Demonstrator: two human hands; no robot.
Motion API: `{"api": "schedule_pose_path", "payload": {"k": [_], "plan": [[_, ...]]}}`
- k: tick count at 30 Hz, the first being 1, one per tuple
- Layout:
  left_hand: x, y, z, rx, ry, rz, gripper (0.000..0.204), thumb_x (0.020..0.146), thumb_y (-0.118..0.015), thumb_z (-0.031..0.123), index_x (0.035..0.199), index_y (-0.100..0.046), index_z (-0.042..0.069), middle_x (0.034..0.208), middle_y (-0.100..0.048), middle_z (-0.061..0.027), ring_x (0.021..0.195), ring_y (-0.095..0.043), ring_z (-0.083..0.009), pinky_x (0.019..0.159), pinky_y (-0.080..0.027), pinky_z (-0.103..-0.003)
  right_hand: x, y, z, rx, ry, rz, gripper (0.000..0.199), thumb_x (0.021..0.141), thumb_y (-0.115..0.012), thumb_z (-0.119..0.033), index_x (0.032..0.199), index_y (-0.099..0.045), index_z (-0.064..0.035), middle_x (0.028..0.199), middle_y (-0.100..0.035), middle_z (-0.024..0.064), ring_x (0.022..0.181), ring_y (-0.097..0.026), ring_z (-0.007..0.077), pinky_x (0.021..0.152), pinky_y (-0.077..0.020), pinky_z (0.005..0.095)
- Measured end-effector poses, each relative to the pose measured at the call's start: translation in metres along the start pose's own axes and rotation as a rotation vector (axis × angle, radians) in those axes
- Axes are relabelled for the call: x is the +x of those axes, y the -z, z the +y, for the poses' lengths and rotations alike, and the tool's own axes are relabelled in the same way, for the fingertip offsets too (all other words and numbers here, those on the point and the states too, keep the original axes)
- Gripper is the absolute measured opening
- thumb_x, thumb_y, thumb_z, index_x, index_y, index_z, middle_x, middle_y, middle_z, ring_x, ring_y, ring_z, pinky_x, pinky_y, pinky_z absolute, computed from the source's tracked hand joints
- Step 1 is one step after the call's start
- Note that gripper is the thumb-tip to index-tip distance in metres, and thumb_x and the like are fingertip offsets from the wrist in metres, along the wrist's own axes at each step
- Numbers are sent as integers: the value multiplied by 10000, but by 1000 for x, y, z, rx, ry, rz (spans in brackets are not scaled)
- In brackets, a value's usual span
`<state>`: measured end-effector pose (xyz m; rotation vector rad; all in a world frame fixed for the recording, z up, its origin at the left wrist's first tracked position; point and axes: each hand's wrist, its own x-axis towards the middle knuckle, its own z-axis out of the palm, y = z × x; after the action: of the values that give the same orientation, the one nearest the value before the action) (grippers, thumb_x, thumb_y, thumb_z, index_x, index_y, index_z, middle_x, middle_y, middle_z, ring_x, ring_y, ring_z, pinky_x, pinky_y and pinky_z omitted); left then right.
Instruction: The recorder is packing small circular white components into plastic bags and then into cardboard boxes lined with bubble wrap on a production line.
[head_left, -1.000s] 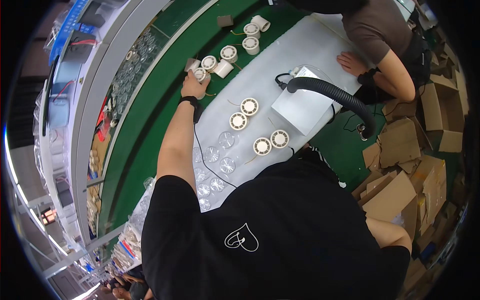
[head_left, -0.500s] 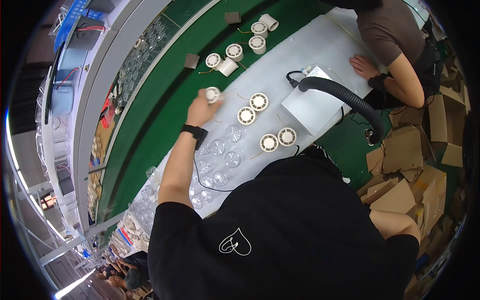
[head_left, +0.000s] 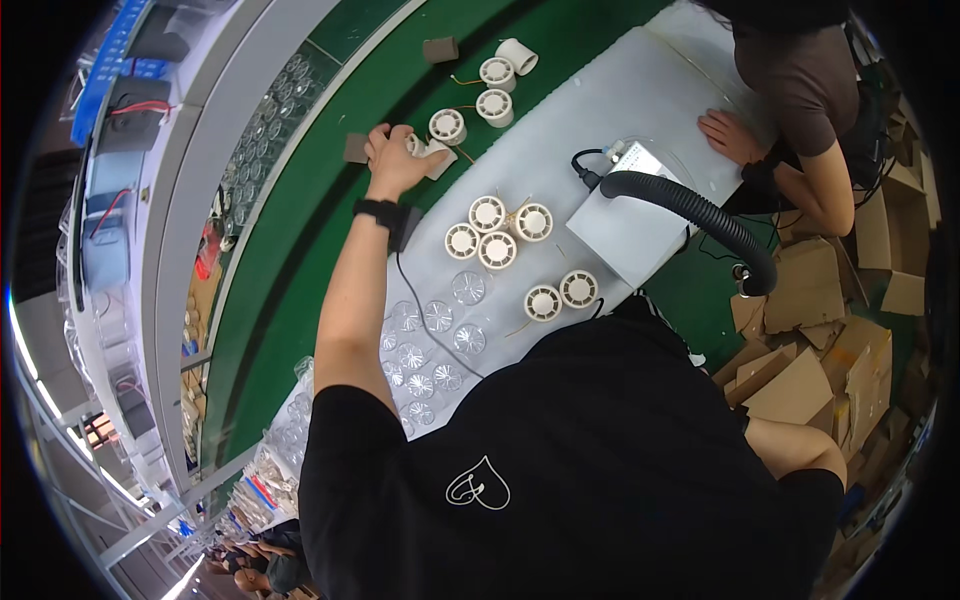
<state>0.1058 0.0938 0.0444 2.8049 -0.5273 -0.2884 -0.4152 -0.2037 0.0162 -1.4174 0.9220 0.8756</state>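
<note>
Over the green belt (head_left: pixel 300 215), my left hand (head_left: pixel 395 165) curves its fingers around a white round vented fan-like unit (head_left: pixel 414 145), mostly hidden by the hand. My thumb lies at a white cylinder (head_left: pixel 437 163) tipped on its side beside it. On the white foam-covered table (head_left: pixel 590 100) stands a cluster of several such units (head_left: pixel 497 250), slotted faces up, with thin wires. A pair (head_left: pixel 543 303) sits nearer my body. My right hand is out of sight; only the right upper arm and elbow show.
More white units (head_left: pixel 494 107) and a brown block (head_left: pixel 440 50) lie on the belt. Clear plastic cups (head_left: pixel 469 338) cover the table's near left. A white box (head_left: pixel 625 215) with a black corrugated hose (head_left: pixel 700 210) stands right. A co-worker's hand (head_left: pixel 730 137) rests beyond; cardboard boxes (head_left: pixel 800 390) fill the floor.
My left hand has set down the white unit it held and moved left and away onto the belt. The table cluster has grown by two units.
</note>
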Motion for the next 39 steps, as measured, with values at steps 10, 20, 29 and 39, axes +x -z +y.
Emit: {"api": "schedule_pose_path", "payload": {"k": [10,20,29,39], "plan": [[-11,-35,-23,100,213,-24,751,534,-789,490,1117,-598,57,1338,-294,-201,1251,-220,-434,1024,-287,-458,-4,-3,-13,119,137,-37,698,820,-674,-296,1321,-300,13,1294,-433,148,1182,-443,233,994,-377,357],[-42,12,42,-660,-20,-369,678,665,-760,460,1148,-575,22,1270,-359,-165,1208,-360,-297,1004,-340,-343,-11,-1,-40,511,-89,-191,473,958,-447,-236,1358,-277,-47,1348,-398,84,1200,-416,208,1025,-365,353],[6,-69,116,-187,-562,-396,668,617,-818,327,1197,-550,130,1354,-243,-211,1271,-237,-402,1069,-249,-443,17,-10,31,957,-76,-218,589,905,-557,-291,1351,-282,-22,1336,-408,105,1201,-410,218,1000,-361,346],[13,-58,97,-128,-592,-519,779,582,-822,300,1275,-476,213,1310,-352,-247,1232,-359,-405,1024,-347,-406,24,-2,37,732,-85,-153,630,862,-625,-266,1326,-297,6,1328,-406,135,1157,-438,194,985,-367,318]]}}
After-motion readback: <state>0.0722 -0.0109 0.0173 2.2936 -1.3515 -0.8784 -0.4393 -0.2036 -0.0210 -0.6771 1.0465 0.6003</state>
